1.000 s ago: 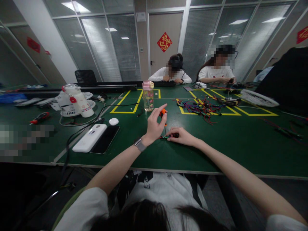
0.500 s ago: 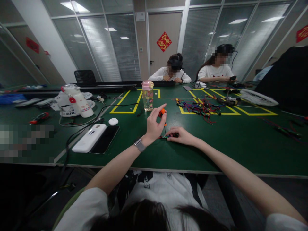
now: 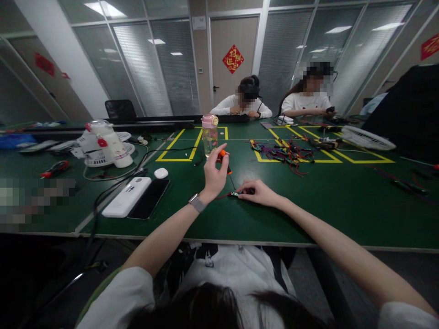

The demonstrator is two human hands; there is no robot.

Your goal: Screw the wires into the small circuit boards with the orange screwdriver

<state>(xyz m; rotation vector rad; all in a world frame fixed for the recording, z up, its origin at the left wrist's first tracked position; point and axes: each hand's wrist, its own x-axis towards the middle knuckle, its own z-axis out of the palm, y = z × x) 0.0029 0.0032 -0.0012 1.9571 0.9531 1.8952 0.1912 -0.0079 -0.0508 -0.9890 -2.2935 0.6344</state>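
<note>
In my left hand (image 3: 215, 176) is a screwdriver (image 3: 229, 171) with an orange and black handle, its thin shaft slanting down to the right. The tip meets or nearly meets a small green circuit board (image 3: 235, 194) on the table. Fingers of my right hand (image 3: 259, 193) close on the board's right end and partly hide it. A red wire (image 3: 223, 196) runs out from the board's left side.
A pink-lidded bottle (image 3: 210, 137) stands just beyond my left hand. To the left lie a white power bank (image 3: 127, 197), a black phone (image 3: 150, 199) and a white earbud case (image 3: 161, 173). Wired boards (image 3: 284, 151) are heaped at right. Two people sit across the table.
My left hand has shifted a little left, and the screwdriver now leans left at its handle end. More of the red wire shows. My right hand has stayed at the board.
</note>
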